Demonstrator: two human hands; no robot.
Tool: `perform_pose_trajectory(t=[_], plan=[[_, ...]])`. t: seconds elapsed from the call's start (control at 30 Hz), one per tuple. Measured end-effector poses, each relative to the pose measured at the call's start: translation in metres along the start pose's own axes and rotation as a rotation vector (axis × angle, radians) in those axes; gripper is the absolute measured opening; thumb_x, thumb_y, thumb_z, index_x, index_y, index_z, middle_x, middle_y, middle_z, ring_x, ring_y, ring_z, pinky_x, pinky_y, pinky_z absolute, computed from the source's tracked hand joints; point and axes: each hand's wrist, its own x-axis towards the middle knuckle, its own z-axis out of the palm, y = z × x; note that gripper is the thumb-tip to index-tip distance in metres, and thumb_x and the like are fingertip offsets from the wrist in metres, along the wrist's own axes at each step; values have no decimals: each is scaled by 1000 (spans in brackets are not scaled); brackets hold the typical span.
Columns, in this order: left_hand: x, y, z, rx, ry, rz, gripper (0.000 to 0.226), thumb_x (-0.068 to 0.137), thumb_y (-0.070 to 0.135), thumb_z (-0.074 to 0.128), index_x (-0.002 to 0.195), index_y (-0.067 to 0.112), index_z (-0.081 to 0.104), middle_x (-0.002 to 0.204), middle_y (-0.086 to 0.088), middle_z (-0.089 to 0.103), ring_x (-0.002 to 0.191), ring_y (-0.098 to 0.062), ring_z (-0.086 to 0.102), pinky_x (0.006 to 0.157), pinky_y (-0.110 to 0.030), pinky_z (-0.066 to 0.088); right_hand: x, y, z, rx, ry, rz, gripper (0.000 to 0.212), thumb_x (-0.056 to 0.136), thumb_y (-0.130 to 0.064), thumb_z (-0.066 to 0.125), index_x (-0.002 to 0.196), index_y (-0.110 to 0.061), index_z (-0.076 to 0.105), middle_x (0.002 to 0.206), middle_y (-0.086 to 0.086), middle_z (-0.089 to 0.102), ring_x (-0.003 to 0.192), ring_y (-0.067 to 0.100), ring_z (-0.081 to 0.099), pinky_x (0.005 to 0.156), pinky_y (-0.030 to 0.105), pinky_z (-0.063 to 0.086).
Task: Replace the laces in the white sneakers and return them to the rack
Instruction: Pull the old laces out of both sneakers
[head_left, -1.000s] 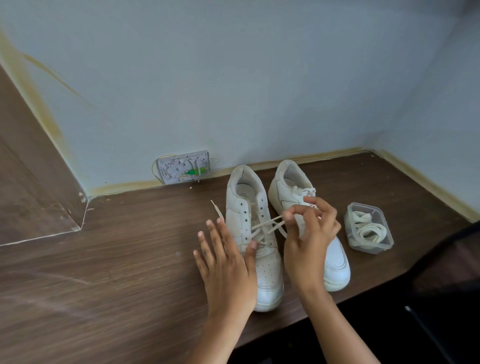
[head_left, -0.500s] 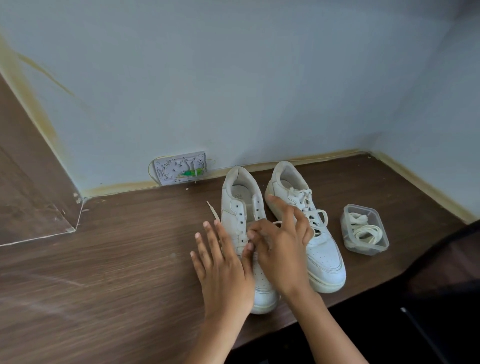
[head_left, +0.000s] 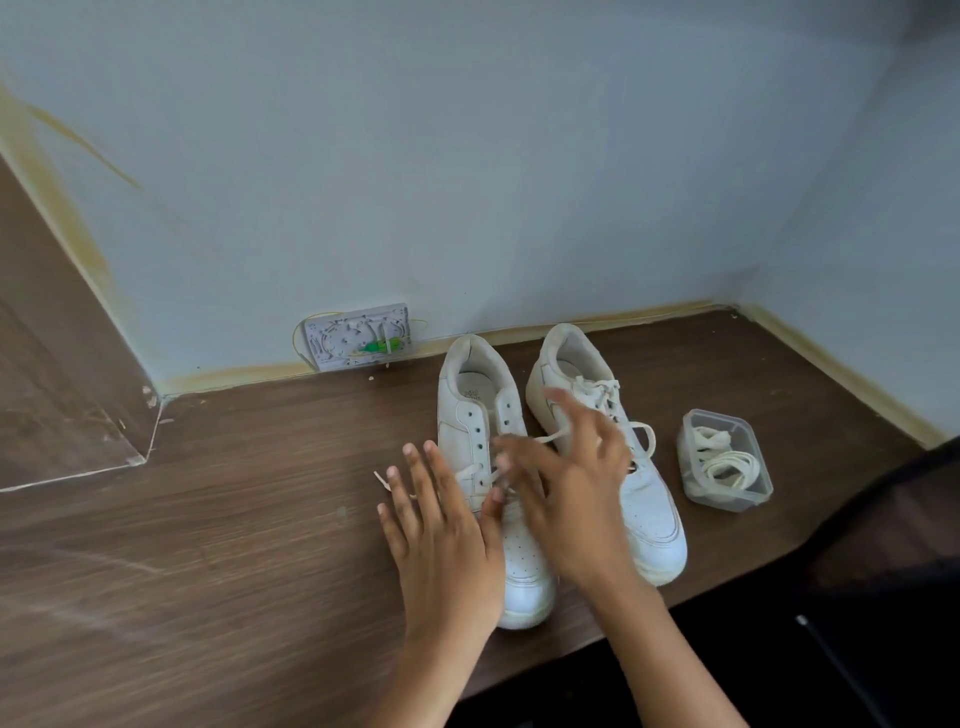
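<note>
While flat left hand (head_left: 441, 540) braces left sneaker (head_left: 493, 467), blurred right hand (head_left: 576, 488) works its lace (head_left: 480, 475); grasp unclear.

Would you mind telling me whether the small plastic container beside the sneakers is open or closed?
Open. The clear container has no lid on it, and coiled white laces lie exposed inside.

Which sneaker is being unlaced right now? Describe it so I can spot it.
On the wooden table, two white sneakers stand heels to the wall. It is the left sneaker, nearer the wall plate. Its upper eyelets are bare, while the right sneaker is laced to the top.
</note>
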Motion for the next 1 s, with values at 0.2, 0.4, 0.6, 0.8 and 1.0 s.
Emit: perform_pose_trajectory(t=[0.2,0.4,0.6,0.8,1.0], plan=[[0,0,2,29,2,12,92,82,73,-19,152,12,-12,156,-4,-18,151,-30,-5,119,-46,0,0,-3,11,48,-5,6,13,85,-21,70,81,-33,69,144,-3,40,130,30,27,100,50,28],[0,2,-7,3,-55,-16,86,77,71,-16,143,18,-31,151,0,-35,145,-22,-26,117,-41,-14,11,10,-8,190,441,268,28,82,5,68,83,-23,69,127,2,46,109,29,42,96,35,38],[0,2,-5,-19,-42,-10,86,78,70,-15,144,17,-30,152,-1,-33,146,-22,-25,118,-42,-12,8,23,-11,198,491,360,27,90,-1,61,105,-24,66,134,-1,37,112,-5,30,93,57,42],[-1,0,2,-2,13,2,84,85,66,-4,149,13,-17,163,-9,-11,151,-30,-7,119,-46,-2,-2,-4,8,-68,-55,-55,21,93,-35,50,99,-33,69,147,1,36,133,33,27,103,53,28],[-1,2,3,17,7,16,85,87,66,-4,152,11,-11,163,-10,-7,151,-32,-4,119,-47,1,4,-3,7,47,35,13,15,79,-13,73,81,-27,68,143,1,42,130,29,29,101,52,31]])
